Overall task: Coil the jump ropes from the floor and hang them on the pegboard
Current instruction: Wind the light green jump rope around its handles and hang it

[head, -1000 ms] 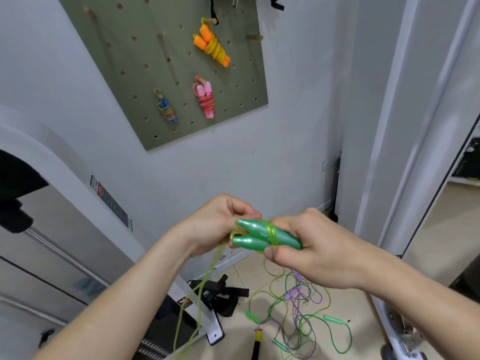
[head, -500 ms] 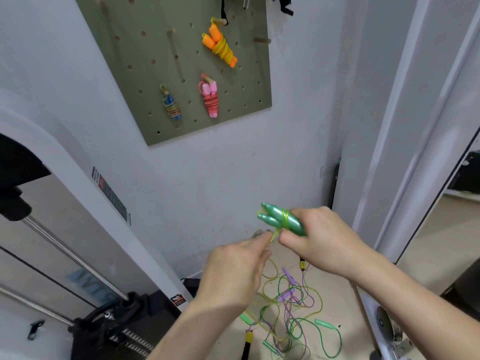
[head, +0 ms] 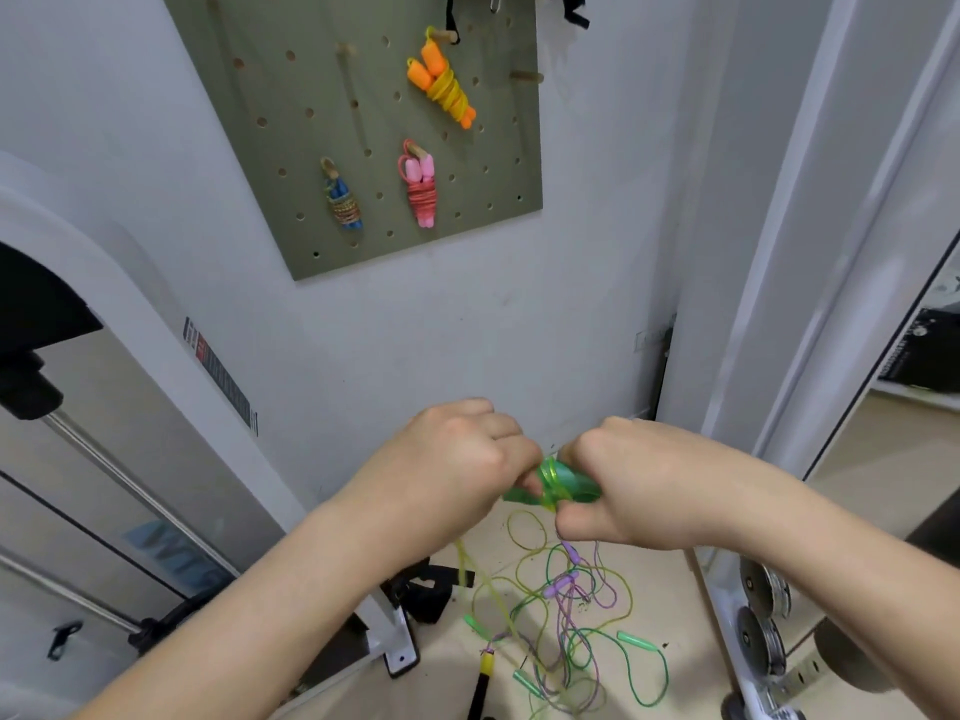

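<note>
Hands: left hand (head: 457,470) and right hand (head: 639,491) meet in front of the wall, both curled tight.
Right hand: grips the green handles (head: 569,488), two laid side by side.
Left hand: pinches the yellow-green cord (head: 464,556) at its wraps around the handles; the cord's slack trails down to the floor.
Hidden: most of both handles and the left fingertips are covered.
Axis: handles lie roughly level, left to right, tips toward the left hand.
Pegboard (head: 311,122): three coiled ropes hang here, the orange bundle (head: 444,83), pink bundle (head: 422,192) and blue bundle (head: 344,200).
Floor: tangle of loose ropes (head: 571,631) below the hands, too knotted to count.
</note>
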Available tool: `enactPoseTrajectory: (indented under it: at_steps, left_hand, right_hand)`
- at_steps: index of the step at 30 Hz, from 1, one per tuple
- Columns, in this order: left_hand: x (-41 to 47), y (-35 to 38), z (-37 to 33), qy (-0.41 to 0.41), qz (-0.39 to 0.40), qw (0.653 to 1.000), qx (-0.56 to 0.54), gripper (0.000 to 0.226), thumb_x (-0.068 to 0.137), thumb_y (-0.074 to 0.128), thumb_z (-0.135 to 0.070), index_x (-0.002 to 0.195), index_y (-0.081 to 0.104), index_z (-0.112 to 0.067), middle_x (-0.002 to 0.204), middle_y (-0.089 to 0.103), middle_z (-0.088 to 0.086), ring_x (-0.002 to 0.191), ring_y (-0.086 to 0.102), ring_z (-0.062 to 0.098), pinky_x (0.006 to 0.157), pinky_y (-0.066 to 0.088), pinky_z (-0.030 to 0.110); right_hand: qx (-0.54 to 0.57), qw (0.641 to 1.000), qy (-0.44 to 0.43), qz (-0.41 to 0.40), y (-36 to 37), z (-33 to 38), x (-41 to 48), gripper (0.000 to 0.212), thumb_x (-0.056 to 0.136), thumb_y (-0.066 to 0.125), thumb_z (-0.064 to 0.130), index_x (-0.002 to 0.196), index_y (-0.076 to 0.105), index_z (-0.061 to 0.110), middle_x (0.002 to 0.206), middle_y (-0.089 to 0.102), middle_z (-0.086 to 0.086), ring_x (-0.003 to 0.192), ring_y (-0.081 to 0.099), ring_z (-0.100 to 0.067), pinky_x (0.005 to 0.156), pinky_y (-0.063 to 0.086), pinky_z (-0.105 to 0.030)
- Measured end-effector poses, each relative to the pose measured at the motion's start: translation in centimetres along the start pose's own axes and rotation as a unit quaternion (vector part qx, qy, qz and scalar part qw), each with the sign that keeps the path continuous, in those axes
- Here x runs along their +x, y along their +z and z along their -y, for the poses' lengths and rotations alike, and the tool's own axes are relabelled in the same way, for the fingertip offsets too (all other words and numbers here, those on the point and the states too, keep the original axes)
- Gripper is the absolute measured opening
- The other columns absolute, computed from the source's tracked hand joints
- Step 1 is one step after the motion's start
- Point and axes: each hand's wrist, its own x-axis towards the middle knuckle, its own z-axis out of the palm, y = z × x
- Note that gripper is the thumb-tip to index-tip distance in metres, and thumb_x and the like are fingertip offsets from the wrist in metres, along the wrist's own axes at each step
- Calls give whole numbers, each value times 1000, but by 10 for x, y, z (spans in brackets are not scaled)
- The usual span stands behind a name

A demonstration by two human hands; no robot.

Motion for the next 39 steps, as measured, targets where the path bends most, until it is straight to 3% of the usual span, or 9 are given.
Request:
enactPoseTrajectory:
  at_steps: [4, 9, 13, 18, 23, 27, 32, 36, 39]
  left_hand:
    - [12, -18, 3, -121, 75, 966, -214, 17, 79, 69, -38, 74, 74, -22, 65, 68, -7, 60, 56, 5, 58, 42, 16]
    - [19, -16, 14, -296, 96, 781, -541, 11, 66, 84, -21, 62, 74, -18, 56, 62, 0, 53, 50, 6, 54, 42, 19]
    - [12, -2, 16, -316, 73, 688, -650, 45, 47, 87, -52, 61, 71, -12, 49, 54, -2, 44, 43, 6, 44, 35, 15]
    - [13, 14, 14, -329, 36, 603, -726, 54, 47, 86, -59, 57, 63, -11, 47, 49, 4, 43, 41, 16, 45, 27, 26]
    - [20, 20, -11, -399, -44, 445, -800, 40, 69, 64, -53, 53, 51, -18, 39, 36, -5, 29, 30, 1, 32, 17, 14]
    - [19, 38, -37, -452, -182, 414, -769, 30, 93, 46, -17, 65, 53, -13, 40, 31, -3, 29, 23, 1, 29, 16, 12]
    - [7, 53, -52, -452, -211, 483, -719, 7, 94, 53, -8, 100, 56, -5, 58, 48, 7, 35, 28, 6, 34, 23, 15]
    - [-12, 62, -75, -439, -149, 752, -469, 23, 89, 52, -39, 109, 60, -47, 64, 60, -9, 45, 45, 5, 47, 37, 21]
    - [-24, 61, -78, -349, -16, 922, -165, 37, 84, 45, -40, 117, 61, -36, 62, 61, -5, 47, 55, 12, 44, 40, 25]
  right_hand:
    - [37, 999, -25, 9, -9, -2, -9, 38, 72, 58, 48, 69, 49, 12, 55, 45, -6, 53, 44, -23, 47, 36, -33]
    - [166, 982, -89, 3, -15, -6, -10, 55, 81, 59, 60, 70, 55, 7, 52, 45, -7, 46, 37, -13, 48, 36, -33]
    - [335, 933, -96, -93, -11, -12, -4, 60, 93, 37, 57, 54, 46, 13, 41, 43, 5, 41, 35, -7, 45, 28, -18]
    - [504, 846, -54, -164, 6, -8, 5, 53, 103, 38, 32, 68, 56, -3, 42, 55, -6, 33, 39, -6, 40, 30, -12]
    - [668, 730, 14, -141, 13, 3, 8, 42, 102, 33, 36, 73, 50, 10, 38, 46, -13, 30, 28, -13, 37, 20, -13]
    - [757, 620, 128, -165, 38, 12, 13, 38, 100, 42, 39, 68, 52, 20, 44, 48, -5, 39, 40, -16, 43, 24, -13]
    - [832, 500, 154, -186, 54, 16, 15, 30, 102, 41, 32, 91, 51, 6, 49, 46, -15, 29, 34, -13, 38, 14, -9]
    - [789, 518, 203, -260, 60, 8, 16, 34, 104, 35, 31, 77, 46, 13, 45, 44, -13, 34, 36, -14, 37, 19, -10]
    - [710, 594, 230, -300, 73, 8, 17, 39, 104, 32, 30, 72, 46, 13, 42, 49, -11, 40, 37, -17, 38, 25, -16]
